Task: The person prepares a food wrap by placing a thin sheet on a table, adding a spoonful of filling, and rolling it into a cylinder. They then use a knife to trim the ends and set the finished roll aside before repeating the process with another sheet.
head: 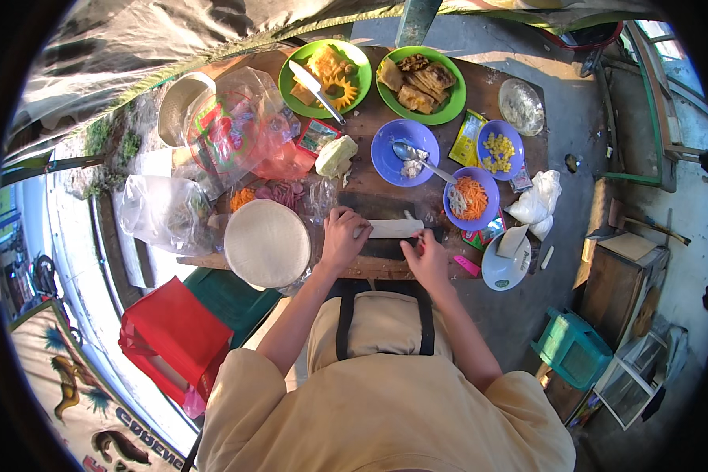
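A white rolled wrapper point(389, 229) lies across a dark board point(377, 206) at the table's near edge. My left hand point(345, 236) has its fingers on the roll's left end. At the right end, my right hand point(428, 253) touches it with thumb and fingertips. A stack of round white wrappers point(267, 243) is left of my left hand. Beyond the board stands a purple bowl point(398, 133) with a spoon and a white paste. Another purple bowl point(488, 218) of shredded carrot and white pieces sits right of the board, below a bowl of yellow cubes point(498, 152).
Two green plates point(461, 106) of fried food stand at the far side, one with a knife point(317, 91). A cabbage piece point(336, 157), plastic bags point(165, 206) and a white bowl point(505, 274) surround the work area. A red bag point(177, 330) is at lower left.
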`<control>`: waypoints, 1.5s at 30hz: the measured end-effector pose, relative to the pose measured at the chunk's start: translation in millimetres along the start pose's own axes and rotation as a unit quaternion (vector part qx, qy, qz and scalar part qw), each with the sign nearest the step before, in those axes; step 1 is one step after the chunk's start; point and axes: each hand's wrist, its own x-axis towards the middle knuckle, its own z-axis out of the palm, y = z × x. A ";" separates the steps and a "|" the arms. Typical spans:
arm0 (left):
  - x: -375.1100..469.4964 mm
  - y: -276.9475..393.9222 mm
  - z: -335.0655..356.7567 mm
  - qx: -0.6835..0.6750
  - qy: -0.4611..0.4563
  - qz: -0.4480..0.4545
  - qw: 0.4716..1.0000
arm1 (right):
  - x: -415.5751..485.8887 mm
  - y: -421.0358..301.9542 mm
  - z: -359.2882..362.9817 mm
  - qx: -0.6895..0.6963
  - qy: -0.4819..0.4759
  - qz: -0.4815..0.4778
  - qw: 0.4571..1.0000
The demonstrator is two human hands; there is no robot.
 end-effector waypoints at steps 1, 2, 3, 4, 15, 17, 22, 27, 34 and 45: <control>-0.2 -0.4 1.0 -0.001 0.007 0.007 1.000 | 8.9 -6.6 13.1 -0.007 0.004 -0.028 1.000; 0.3 -0.7 2.0 0.002 0.010 0.009 1.000 | 15.8 -12.9 23.5 0.012 0.013 -0.049 0.999; 1.4 -0.9 2.9 0.009 0.013 0.009 1.000 | 22.2 -18.4 32.7 0.021 0.011 -0.054 0.998; 1.4 -0.9 3.7 0.008 0.020 0.013 1.000 | 26.9 -21.9 39.0 -0.004 -0.005 -0.040 0.999; -3.0 2.7 6.2 0.032 0.060 -0.008 0.998 | 42.6 -23.9 58.7 -0.057 -0.010 -0.011 0.998; -2.5 4.1 6.3 0.048 0.069 -0.016 0.996 | 42.6 -24.8 58.2 -0.072 -0.018 0.005 0.997; -17.7 11.7 15.6 0.088 0.091 0.019 0.992 | 42.5 -23.9 57.3 -0.053 -0.017 -0.016 0.998; -55.6 29.3 33.4 0.181 -0.062 0.084 0.978 | 43.0 -18.8 60.1 -0.056 -0.008 -0.013 0.998; -65.1 32.3 36.5 0.240 -0.163 0.045 0.956 | 39.5 -13.5 55.2 -0.052 0.014 0.013 0.998; -63.2 37.4 40.8 0.268 -0.137 0.047 0.952 | 27.0 -11.3 56.4 -0.054 0.065 -0.002 0.996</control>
